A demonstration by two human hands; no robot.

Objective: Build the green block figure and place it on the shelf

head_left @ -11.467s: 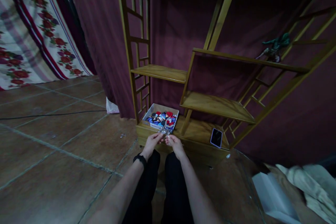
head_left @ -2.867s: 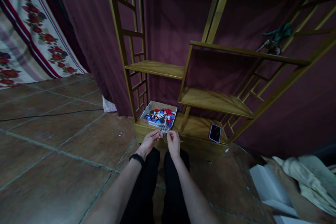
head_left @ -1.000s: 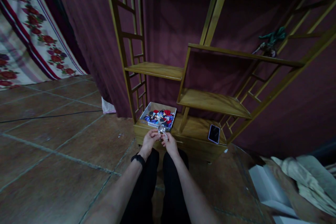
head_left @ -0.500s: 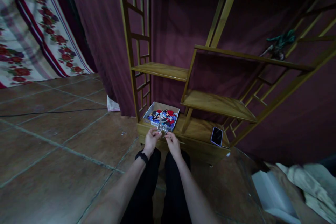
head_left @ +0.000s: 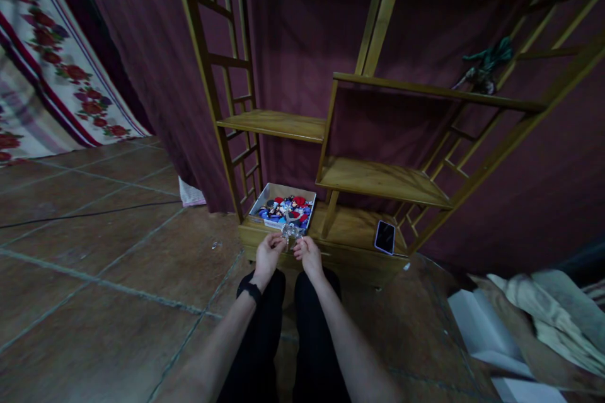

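Observation:
Between my two hands is a small clear, shiny piece that looks like crumpled transparent plastic [head_left: 292,232]; its exact kind is too small to tell. My left hand [head_left: 269,253] pinches its left side, fingers closed. On the right side my right hand [head_left: 309,257] has its fingertips closed on it too. Just beyond the hands, a shallow white box [head_left: 265,221] holds a heap of small red, blue, black and white figures [head_left: 289,206]. The box rests on the low bottom board of a wooden shelf unit [head_left: 355,233].
A phone [head_left: 385,237] lies on the bottom board at the right. A green figurine [head_left: 486,69] stands on the upper right shelf. White boxes [head_left: 486,327] and pale cloth [head_left: 558,315] are on the floor at right. A dark cable [head_left: 94,215] crosses the tiles at left.
The view has turned slightly, so the shelf unit appears shifted left. Both hands stay at the clear plastic piece in front of the box, with only small finger movement.

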